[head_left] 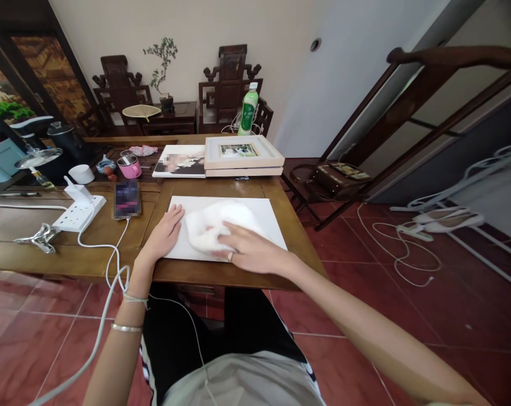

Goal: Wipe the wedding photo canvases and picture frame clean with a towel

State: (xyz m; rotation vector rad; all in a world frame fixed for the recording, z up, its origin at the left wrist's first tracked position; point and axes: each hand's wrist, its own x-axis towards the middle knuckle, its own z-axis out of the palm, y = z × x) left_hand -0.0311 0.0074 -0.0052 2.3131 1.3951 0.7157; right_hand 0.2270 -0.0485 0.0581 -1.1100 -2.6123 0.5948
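Observation:
A white board (271, 217) lies flat near the front edge of the wooden table, its surface partly hidden by a bunched white cloth (225, 214). My left hand (164, 231) rests along the board's left edge, fingers stretched out and holding nothing. On the front part of the cloth, my right hand (247, 248) is closed around a fold of it, with a ring on one finger. Part of the cloth is hidden under that hand.
Behind the board are stacked picture frames (264, 152), a photo panel (177, 160) and a green bottle (249, 110). To the left lie a phone (127, 200), a power strip (81, 211), white cables and a pink mug (130, 165). A wooden chair (312, 194) holding a bag stands right.

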